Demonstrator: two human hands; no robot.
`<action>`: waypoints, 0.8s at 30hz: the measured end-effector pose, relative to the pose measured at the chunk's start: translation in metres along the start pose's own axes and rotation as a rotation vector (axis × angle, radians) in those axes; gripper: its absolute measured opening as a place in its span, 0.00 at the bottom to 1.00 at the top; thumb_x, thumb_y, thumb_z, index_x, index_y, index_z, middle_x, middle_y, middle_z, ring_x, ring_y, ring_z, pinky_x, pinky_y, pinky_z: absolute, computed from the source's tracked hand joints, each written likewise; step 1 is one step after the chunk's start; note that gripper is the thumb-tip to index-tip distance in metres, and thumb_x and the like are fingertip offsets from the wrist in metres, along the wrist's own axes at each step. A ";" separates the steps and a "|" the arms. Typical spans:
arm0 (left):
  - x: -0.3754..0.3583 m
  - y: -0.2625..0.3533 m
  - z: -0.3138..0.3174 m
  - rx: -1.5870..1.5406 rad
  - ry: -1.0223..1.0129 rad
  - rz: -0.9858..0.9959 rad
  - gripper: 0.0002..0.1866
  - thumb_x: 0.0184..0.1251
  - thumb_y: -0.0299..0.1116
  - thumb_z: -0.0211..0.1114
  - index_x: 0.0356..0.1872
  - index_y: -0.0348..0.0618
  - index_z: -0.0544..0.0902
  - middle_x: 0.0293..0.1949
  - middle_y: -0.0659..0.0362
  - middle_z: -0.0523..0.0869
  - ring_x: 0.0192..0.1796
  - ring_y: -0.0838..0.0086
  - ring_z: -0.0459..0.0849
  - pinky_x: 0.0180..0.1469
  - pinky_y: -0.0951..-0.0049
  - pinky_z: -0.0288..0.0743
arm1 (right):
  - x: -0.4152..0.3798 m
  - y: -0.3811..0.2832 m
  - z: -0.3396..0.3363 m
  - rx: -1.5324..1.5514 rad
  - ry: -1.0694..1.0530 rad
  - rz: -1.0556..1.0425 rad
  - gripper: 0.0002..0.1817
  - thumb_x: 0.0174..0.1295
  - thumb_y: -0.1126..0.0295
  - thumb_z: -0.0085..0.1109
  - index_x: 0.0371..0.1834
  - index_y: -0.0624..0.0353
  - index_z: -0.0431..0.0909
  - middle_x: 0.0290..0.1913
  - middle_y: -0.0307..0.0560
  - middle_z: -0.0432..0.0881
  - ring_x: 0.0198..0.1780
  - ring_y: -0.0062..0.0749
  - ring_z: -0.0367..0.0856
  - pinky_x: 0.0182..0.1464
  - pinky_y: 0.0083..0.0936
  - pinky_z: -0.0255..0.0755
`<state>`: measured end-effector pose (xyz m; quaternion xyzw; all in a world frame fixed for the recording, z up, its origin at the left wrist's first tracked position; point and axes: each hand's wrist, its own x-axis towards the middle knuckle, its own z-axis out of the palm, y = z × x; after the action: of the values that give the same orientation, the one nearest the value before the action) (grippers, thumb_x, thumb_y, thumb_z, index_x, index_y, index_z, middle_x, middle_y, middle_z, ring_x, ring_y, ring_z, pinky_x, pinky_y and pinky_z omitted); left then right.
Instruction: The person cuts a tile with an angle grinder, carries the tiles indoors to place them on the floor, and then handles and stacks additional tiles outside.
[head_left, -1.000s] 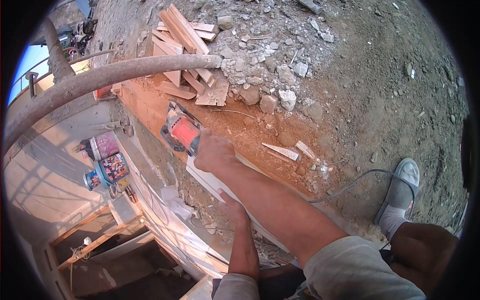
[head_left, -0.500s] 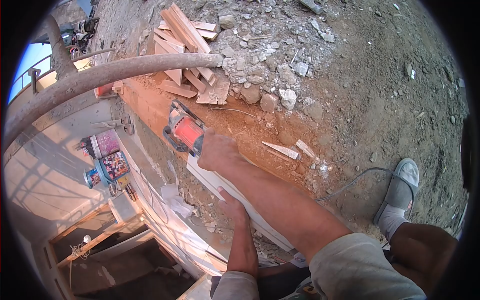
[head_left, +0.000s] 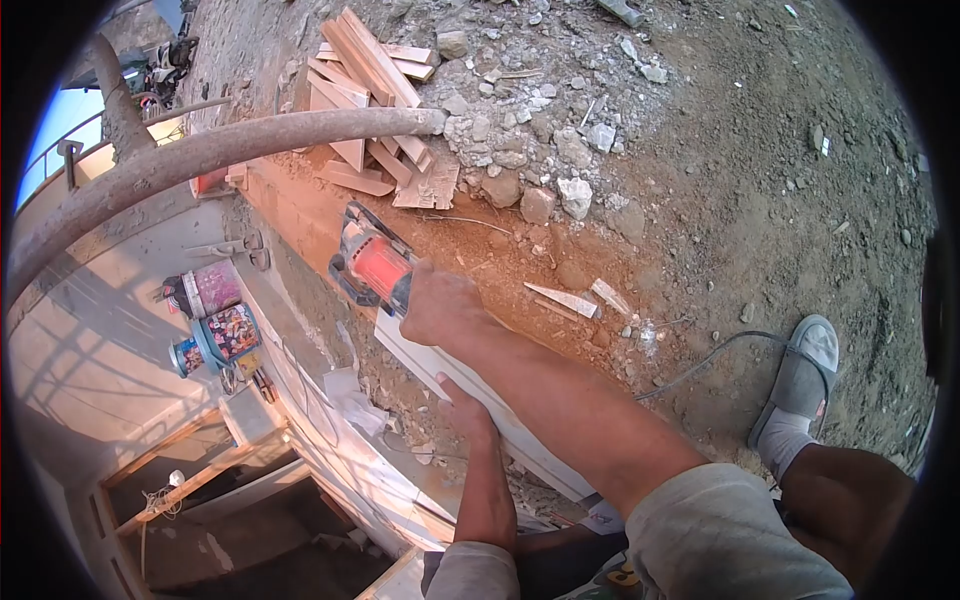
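Observation:
My right hand [head_left: 440,303] is wrapped round the rear handle of a red and black power tool [head_left: 378,264]. The tool sits over the far end of a long white board [head_left: 425,362]. Along the board's left edge lies my left hand [head_left: 462,408], with its thumb on top and its other fingers hidden beneath. Reddish dust covers the ground around the tool.
Cut wood pieces [head_left: 370,90] are piled beyond a curved pipe [head_left: 270,130]. Buckets [head_left: 230,330] stand on the left, above a wood-framed opening [head_left: 220,480]. A grey cable [head_left: 715,350] runs to my sandalled foot [head_left: 805,370]. Rubble [head_left: 575,197] lies ahead.
The power tool and my right hand have shifted very slightly to the right. My left hand stays on the board.

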<state>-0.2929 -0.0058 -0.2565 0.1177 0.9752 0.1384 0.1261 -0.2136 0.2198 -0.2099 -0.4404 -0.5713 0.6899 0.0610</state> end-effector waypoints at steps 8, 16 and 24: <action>-0.002 -0.001 0.003 0.079 0.035 0.092 0.41 0.68 0.63 0.49 0.60 0.26 0.66 0.46 0.32 0.79 0.47 0.46 0.80 0.49 0.54 0.73 | -0.007 0.003 -0.002 0.002 -0.005 0.006 0.30 0.48 0.64 0.65 0.53 0.68 0.67 0.47 0.63 0.82 0.51 0.51 0.83 0.54 0.38 0.75; -0.006 0.018 0.001 -0.186 -0.011 -0.105 0.49 0.65 0.69 0.48 0.51 0.16 0.71 0.48 0.34 0.79 0.49 0.50 0.80 0.53 0.59 0.73 | -0.012 0.009 -0.001 -0.010 -0.006 -0.004 0.30 0.49 0.65 0.64 0.53 0.69 0.67 0.47 0.63 0.82 0.51 0.51 0.83 0.54 0.38 0.75; -0.007 0.021 0.003 -0.111 0.073 -0.099 0.47 0.69 0.65 0.42 0.46 0.14 0.77 0.44 0.32 0.83 0.48 0.46 0.82 0.52 0.55 0.73 | -0.016 0.012 -0.002 -0.016 -0.011 -0.009 0.30 0.48 0.65 0.64 0.53 0.69 0.67 0.46 0.64 0.82 0.50 0.51 0.83 0.54 0.39 0.75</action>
<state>-0.2813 0.0127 -0.2519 0.0570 0.9747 0.1899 0.1036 -0.1978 0.2080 -0.2114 -0.4343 -0.5790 0.6876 0.0574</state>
